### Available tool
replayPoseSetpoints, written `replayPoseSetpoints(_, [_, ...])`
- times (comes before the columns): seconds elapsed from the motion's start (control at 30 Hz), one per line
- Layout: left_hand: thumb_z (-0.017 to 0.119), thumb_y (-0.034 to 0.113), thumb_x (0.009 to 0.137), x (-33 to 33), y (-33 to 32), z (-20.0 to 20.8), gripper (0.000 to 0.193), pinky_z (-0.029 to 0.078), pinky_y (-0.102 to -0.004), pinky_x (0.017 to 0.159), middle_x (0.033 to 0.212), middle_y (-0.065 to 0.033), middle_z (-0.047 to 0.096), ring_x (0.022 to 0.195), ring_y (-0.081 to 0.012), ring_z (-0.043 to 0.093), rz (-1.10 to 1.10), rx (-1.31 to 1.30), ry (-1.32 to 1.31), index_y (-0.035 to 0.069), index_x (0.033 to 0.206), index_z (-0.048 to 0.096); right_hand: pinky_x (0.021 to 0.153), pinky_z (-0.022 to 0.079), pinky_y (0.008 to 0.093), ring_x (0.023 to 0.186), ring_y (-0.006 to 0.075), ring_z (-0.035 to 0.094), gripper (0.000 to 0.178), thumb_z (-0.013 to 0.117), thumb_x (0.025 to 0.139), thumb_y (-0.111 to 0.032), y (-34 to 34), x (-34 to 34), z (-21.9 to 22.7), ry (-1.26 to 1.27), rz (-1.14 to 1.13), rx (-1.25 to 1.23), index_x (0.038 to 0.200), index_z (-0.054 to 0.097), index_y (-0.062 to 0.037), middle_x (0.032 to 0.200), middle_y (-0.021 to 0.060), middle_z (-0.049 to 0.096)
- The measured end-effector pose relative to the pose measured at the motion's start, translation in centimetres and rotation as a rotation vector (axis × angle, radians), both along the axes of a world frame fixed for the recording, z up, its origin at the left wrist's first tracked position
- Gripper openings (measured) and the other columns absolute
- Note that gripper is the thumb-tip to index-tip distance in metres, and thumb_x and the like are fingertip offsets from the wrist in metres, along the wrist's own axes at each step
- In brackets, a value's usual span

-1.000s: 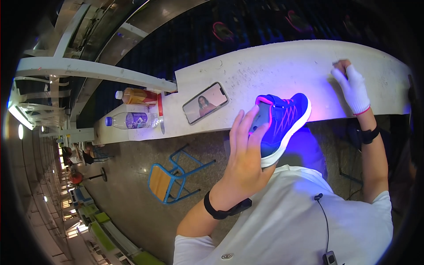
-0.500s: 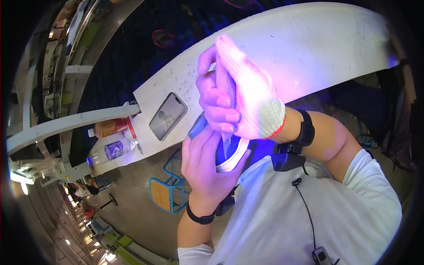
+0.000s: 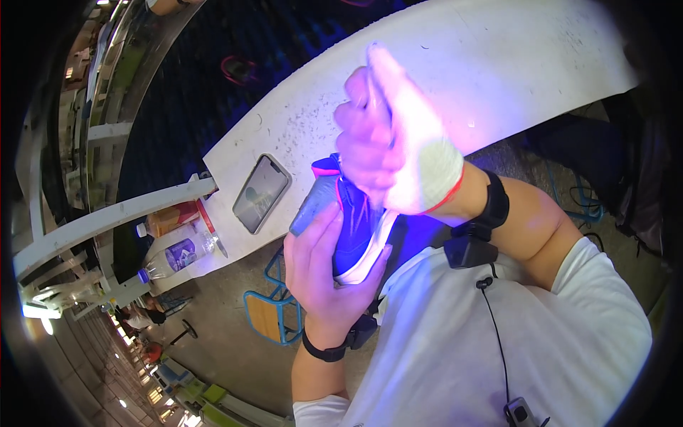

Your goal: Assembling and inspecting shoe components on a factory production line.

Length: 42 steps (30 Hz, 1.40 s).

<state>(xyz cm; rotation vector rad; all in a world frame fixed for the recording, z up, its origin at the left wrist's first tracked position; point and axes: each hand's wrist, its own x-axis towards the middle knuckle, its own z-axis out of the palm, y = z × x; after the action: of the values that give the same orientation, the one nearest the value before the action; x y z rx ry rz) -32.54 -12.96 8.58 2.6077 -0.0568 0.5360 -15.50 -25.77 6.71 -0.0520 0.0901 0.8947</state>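
Observation:
A dark blue shoe (image 3: 353,228) with a white sole and pink edging at its collar is held in front of me. My left hand (image 3: 324,267) is closed around it from below, thumb along the white sole and fingers on the blue upper. Just above the shoe is my right hand (image 3: 402,142), in a white knit glove that leaves several fingers bare. Those fingers are curled in, with the thumb side pointing up and away. Purple-white glare and blur hide what the right hand grips, if anything, and whether it touches the shoe.
A phone (image 3: 262,193) lies on the white curved table (image 3: 512,78). Bottles, one a clear bottle with a purple label (image 3: 178,254), lie at the table's left end. Beyond the table runs a dark ridged surface (image 3: 192,92). A blue-framed stool (image 3: 265,317) stands below left.
My right hand has lifted up and away from the shoe, uncovering its collar and side. My left hand has shifted slightly down and left with the shoe. The view has moved a little.

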Motion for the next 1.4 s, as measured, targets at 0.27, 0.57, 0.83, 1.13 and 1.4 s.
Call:
replayPoseSetpoints(0.27, [0.098,0.011,0.065,-0.3,-0.8,0.5,0.069,0.056,-0.0432,0.1,0.129,-0.0196,0.07,0.112,-0.0338,0.07,0.019,-0.018,0.04,-0.003,0.127,0.07,0.036,0.035,0.0273,0.039,0.01,0.039,0.028,0.053,0.113,-0.038,0.0,-1.9,2.4,-0.223,-0.057,-0.224,0.097,0.054,-0.0154,0.06,-0.0025,0.043])
replayPoseSetpoints(0.57, [0.1,0.021,0.065,-0.5,-0.5,-0.4,0.078,0.049,-0.045,0.093,0.128,-0.0168,0.073,0.111,-0.0316,0.07,0.005,-0.042,-0.017,-0.002,0.131,0.065,0.039,0.036,0.0248,0.046,0.0073,0.046,0.016,0.07,0.105,-0.022,0.5,0.1,-2.6,-0.797,-0.473,-0.722,0.105,0.057,-0.0121,0.07,-0.0034,0.054])
replayPoseSetpoints(0.83, [0.091,0.025,0.077,-1.7,1.7,-0.3,0.081,0.041,-0.0491,0.111,0.148,-0.0218,0.057,0.135,-0.0388,0.054,-0.059,-0.314,0.187,-0.001,0.145,0.058,0.064,0.053,0.0302,0.071,0.0142,0.065,0.028,0.064,0.108,-0.034,-13.5,7.5,-3.8,-1.202,-0.656,-1.519,0.111,0.072,-0.0077,0.084,0.0001,0.067])
replayPoseSetpoints(1.13, [0.095,0.027,0.072,-1.6,1.0,0.6,0.088,0.04,-0.049,0.116,0.153,-0.0215,0.05,0.138,-0.0381,0.05,-0.063,-0.297,0.265,0.0,0.146,0.057,0.082,0.057,0.0407,0.096,0.0319,0.071,0.036,0.062,0.106,-0.036,-15.5,9.3,-8.1,-1.987,-0.664,-2.188,0.124,0.074,-0.0069,0.101,0.0159,0.072])
replayPoseSetpoints(1.4, [0.104,0.033,0.062,-0.9,-0.1,0.1,0.094,0.046,-0.0482,0.11,0.143,-0.019,0.059,0.129,-0.0377,0.059,-0.071,-0.068,0.13,0.001,0.14,0.06,0.052,0.045,0.0275,0.06,0.0128,0.052,0.053,0.033,0.116,-0.053,-5.3,-1.1,2.7,-0.528,-0.463,-0.385,0.14,0.048,-0.0079,0.087,0.0011,0.053])
